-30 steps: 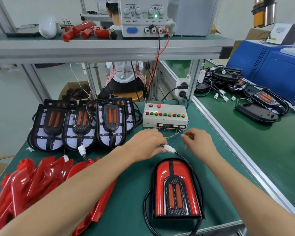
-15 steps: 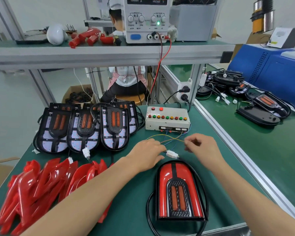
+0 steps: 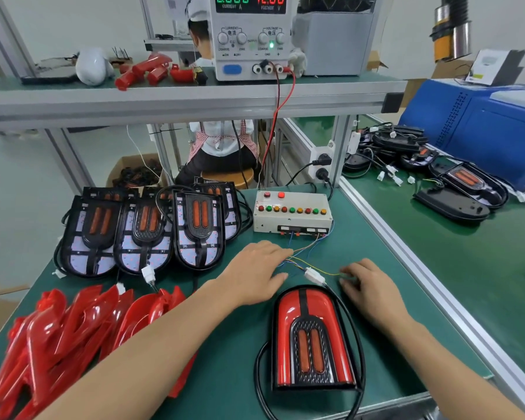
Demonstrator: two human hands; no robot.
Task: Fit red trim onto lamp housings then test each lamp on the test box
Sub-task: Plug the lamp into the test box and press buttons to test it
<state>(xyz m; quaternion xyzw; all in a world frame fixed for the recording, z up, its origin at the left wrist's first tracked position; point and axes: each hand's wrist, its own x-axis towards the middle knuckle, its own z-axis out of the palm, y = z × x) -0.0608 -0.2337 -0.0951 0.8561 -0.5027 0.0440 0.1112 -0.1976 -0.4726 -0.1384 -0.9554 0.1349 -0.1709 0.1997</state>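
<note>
Trim is fitted on one lamp (image 3: pixel 314 341), lying near the test box (image 3: pixel 291 215) with its connector (image 3: pixel 314 274) joined between the relaxed left hand (image 3: pixel 255 269) and right hand (image 3: pixel 369 287). Three bare housings (image 3: pixel 143 231) and piled red trims (image 3: pixel 73 334) await.

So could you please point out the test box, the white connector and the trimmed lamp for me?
test box (image 3: pixel 288 221): head view, bare front face.
white connector (image 3: pixel 314 274): head view, middle of its plastic body.
trimmed lamp (image 3: pixel 288 310): head view, left red trim panel.
</note>
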